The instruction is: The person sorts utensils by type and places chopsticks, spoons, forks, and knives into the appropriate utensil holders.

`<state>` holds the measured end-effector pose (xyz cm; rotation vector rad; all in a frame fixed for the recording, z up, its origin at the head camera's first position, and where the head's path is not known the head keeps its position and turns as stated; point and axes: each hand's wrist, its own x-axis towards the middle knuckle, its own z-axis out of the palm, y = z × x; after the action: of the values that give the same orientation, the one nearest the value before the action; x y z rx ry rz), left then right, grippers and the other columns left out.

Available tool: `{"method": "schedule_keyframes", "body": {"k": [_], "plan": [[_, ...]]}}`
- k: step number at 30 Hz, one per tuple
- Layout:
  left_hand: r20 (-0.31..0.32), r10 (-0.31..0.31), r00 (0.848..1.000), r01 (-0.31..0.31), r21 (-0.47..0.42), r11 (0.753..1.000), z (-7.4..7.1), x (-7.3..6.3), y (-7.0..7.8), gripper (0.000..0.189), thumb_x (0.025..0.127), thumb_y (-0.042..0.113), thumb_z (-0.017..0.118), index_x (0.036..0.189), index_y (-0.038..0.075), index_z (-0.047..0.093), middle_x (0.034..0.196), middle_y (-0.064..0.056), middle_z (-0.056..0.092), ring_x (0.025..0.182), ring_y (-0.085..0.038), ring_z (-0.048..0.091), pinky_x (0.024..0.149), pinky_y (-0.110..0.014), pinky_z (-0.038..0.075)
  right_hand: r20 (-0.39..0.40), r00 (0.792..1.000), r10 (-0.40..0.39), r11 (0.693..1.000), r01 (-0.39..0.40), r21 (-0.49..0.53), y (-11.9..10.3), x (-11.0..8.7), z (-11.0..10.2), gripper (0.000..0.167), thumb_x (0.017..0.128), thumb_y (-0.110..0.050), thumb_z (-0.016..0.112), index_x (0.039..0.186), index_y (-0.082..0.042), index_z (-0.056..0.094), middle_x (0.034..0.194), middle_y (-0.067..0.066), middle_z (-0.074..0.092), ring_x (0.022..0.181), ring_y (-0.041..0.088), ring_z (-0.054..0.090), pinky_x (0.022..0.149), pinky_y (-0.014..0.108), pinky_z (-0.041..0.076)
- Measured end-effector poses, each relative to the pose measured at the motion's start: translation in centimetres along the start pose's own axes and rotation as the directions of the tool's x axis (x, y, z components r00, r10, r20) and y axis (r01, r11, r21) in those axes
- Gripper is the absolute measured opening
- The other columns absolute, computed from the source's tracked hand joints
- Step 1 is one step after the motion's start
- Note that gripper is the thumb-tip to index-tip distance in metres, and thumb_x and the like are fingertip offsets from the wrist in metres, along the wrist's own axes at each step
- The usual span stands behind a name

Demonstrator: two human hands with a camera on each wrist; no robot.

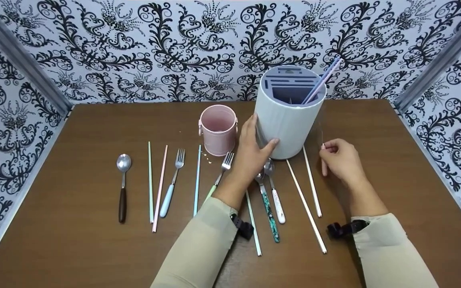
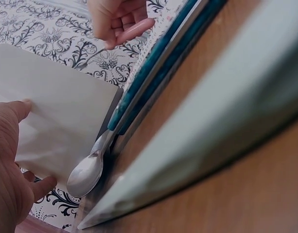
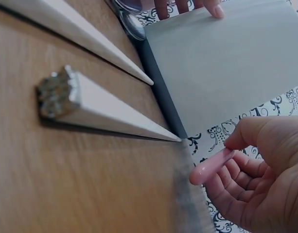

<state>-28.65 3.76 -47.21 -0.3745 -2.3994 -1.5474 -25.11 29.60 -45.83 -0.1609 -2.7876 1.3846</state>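
Observation:
A white cylindrical utensil holder (image 1: 284,128) with a grey-blue slotted top stands toward the back right. My left hand (image 1: 250,154) holds its left side, thumb on the front and fingers spread along the wall. Two chopsticks, one purple (image 1: 326,76) and one pinkish, lean out of the large slot. To the right of the holder, my right hand (image 1: 342,160) pinches a utensil by its pink handle (image 3: 212,167) between thumb and fingers. A thin metal shaft (image 2: 90,56) runs from that handle; I cannot tell what its head is.
A pink cup (image 1: 219,138) stands left of the holder. Nearer me lie a brown-handled spoon (image 1: 123,188), a blue-handled fork (image 1: 172,184), a green-handled fork (image 1: 224,166), a spoon with a teal handle (image 1: 269,216), a floral-handled spoon (image 1: 277,204) and several chopsticks (image 1: 306,206).

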Motion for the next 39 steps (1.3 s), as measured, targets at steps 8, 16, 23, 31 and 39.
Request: {"method": "schedule_keyframes", "body": {"k": [8,16,23,31,39], "plan": [[-0.011,0.011,1.0,-0.011,0.009,1.0,-0.7,0.0,0.3,0.087,0.092,0.029,0.079,0.162,0.006,0.031,0.162,-0.017,0.039,0.151,-0.03,0.04,0.127,-0.04,0.032,-0.029,0.999,-0.021,1.0,0.021,0.005,-1.0,-0.1,0.0,0.03,0.102,-0.016,0.057,0.12,0.007,0.059,0.098,0.015,0.062,0.059,0.018,0.067,0.063,0.02,0.05],[-0.02,0.041,0.999,-0.041,0.02,0.999,-1.2,-0.1,0.9,0.084,0.093,0.031,0.079,0.16,0.005,0.036,0.162,-0.018,0.04,0.152,-0.03,0.039,0.127,-0.039,0.032,-0.046,0.999,-0.005,0.999,0.007,0.041,-1.6,-0.2,-0.1,0.028,0.102,-0.016,0.056,0.12,0.006,0.057,0.102,0.013,0.06,0.061,0.02,0.069,0.062,0.02,0.049],[-0.049,0.076,0.996,-0.076,-0.017,0.997,-3.2,-0.5,2.1,0.08,0.094,0.029,0.078,0.159,0.005,0.038,0.162,-0.016,0.04,0.152,-0.028,0.038,0.128,-0.038,0.03,-0.102,0.995,-0.007,0.996,0.015,0.085,-1.5,0.0,-0.2,0.028,0.103,-0.017,0.057,0.119,0.006,0.057,0.09,0.008,0.062,0.062,0.014,0.069,0.064,0.018,0.048],[-0.211,0.229,0.95,-0.229,0.026,0.973,-6.7,-0.8,1.8,0.068,0.093,0.02,0.078,0.15,-0.001,0.048,0.154,-0.022,0.05,0.146,-0.033,0.046,0.126,-0.039,0.034,-0.199,0.98,-0.01,0.918,0.088,0.386,-1.8,0.1,0.1,0.013,0.1,-0.004,0.06,0.111,0.002,0.057,0.086,-0.003,0.064,0.07,0.009,0.067,0.073,0.017,0.054],[-0.384,0.227,0.895,-0.247,-0.004,0.969,-9.2,-0.4,-0.3,0.066,0.09,0.014,0.079,0.148,0.002,0.05,0.149,-0.019,0.052,0.137,-0.029,0.052,0.114,-0.044,0.049,-0.282,0.959,0.022,0.805,0.15,0.574,-2.9,-0.2,0.0,0.014,0.095,0.004,0.065,0.107,-0.003,0.062,0.091,-0.002,0.064,0.084,0.008,0.064,0.077,0.015,0.057]]}}
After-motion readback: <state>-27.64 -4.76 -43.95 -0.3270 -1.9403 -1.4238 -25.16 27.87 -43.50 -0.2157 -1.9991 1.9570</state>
